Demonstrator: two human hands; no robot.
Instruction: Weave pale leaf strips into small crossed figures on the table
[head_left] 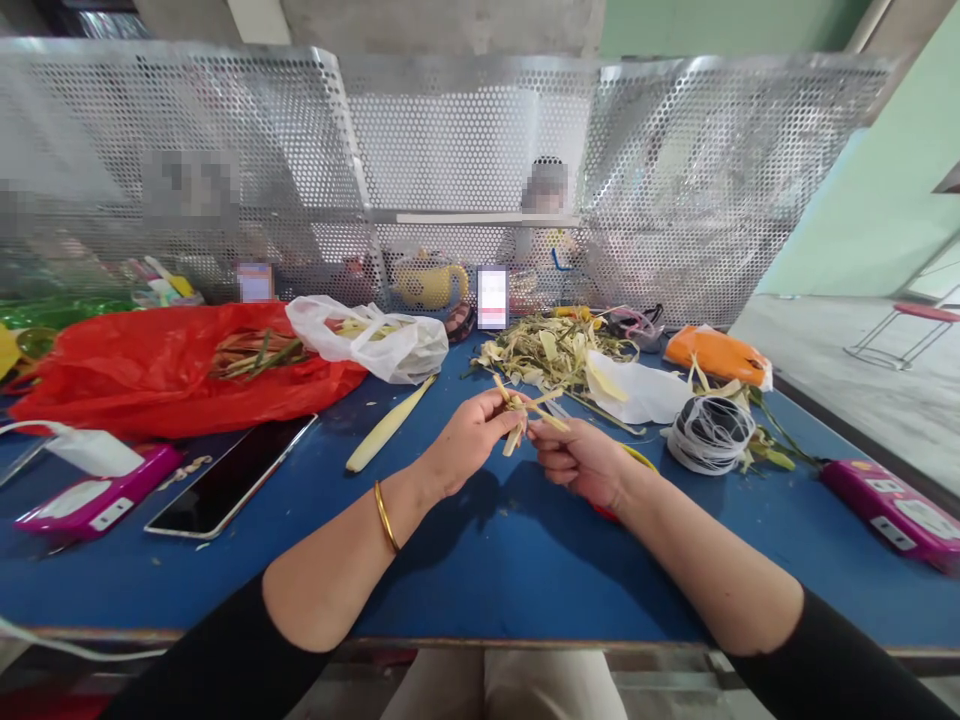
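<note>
At far left, 1 red plastic bag (pixel 135 350) lies open with dried strips (pixel 255 355) in it. Nearer the viewer sit 1 magenta power strip (pixel 142 485), 1 white charger (pixel 101 450) on it, and 1 dark-screened phone (pixel 232 480) lying flat. Next comes 1 white plastic bag (pixel 412 350) with pale-yellow material inside, too blurred to name, then 1 long pale husk bundle (pixel 390 425).

Near the middle, the left hand (pixel 476 435) pinches the knotted husk piece (pixel 516 405) between thumb and fingers, above the table (pixel 450 600); several strip ends stick out. The right hand (pixel 574 460), fingers curled, grips the piece's right side. Behind them, 1 lit phone (pixel 493 298) stands upright against the perforated screen (pixel 465 130), beside a heap of husk scraps (pixel 551 350).

Rightward are 1 white sheet or bag (pixel 637 390), contents unclear, 1 coil of white wire (pixel 709 440), 1 orange bag (pixel 705 352) and a 2nd magenta power strip (pixel 892 515) near the table's slanting right edge. Bare blue surface lies between the forearms, reaching the near edge.
</note>
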